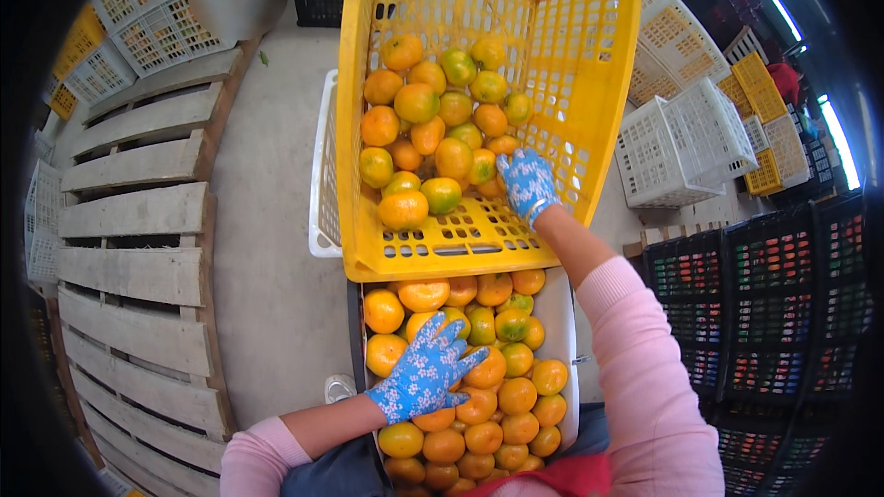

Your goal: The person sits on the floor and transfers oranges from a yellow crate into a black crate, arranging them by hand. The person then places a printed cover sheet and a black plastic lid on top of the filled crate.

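Observation:
Both my hands wear blue gloves with a small flower print. My left hand (423, 374) rests, fingers spread, on orange and green-tinged mandarins (518, 395) that fill a white-walled container (568, 331) close to my body. Above its far end, a tilted yellow plastic crate (587, 103) has its open side towards me. Inside lies a loose heap of mandarins (418, 103), mostly on the left. My right hand (528, 183) reaches into this crate and touches fruit at the heap's right edge. Whether its partly hidden fingers grip a mandarin is unclear.
A white crate (324, 172) stands behind the yellow one. Wooden pallets (138, 214) lie on the left, with filled white crates (155, 14) beyond. White crates (680, 145) and dark crates (766, 290) stand on the right. My shoe (339, 388) is beside the container.

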Motion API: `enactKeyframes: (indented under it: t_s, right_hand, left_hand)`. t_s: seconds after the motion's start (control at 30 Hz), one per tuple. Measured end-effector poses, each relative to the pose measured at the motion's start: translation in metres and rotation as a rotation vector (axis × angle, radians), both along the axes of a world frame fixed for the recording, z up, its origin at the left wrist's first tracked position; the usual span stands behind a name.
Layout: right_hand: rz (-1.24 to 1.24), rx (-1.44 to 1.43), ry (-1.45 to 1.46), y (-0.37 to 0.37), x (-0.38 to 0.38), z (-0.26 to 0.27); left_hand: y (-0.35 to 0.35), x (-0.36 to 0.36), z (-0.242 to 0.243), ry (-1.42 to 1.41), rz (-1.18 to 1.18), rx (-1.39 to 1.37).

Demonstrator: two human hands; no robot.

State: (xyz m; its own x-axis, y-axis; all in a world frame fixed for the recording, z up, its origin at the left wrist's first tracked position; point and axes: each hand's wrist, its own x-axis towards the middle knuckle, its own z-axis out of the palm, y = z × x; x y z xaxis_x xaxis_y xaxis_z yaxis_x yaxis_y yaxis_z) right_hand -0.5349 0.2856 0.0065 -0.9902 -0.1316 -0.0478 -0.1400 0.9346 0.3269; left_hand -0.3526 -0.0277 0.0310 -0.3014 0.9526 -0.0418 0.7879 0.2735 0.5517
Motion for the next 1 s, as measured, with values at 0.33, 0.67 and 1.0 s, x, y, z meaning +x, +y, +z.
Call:
enactKeyframes:
  t_s: [0.33, 0.67, 1.0]
  right_hand:
    - [-0.305, -1.382, -0.023, 0.018, -0.027, 0.102]
    - [-0.170, -0.234, -0.254, 0.018, -0.013, -0.027]
    - [-0.385, -0.387, -0.016, 0.001, -0.017, -0.029]
  left_hand:
    - [0.000, 0.000, 0.002, -0.053, 0.000, -0.028]
    - [0.000, -0.001, 0.002, -0.075, -0.004, -0.021]
    - [0.000, 0.001, -0.005, 0.002, -0.005, -0.010]
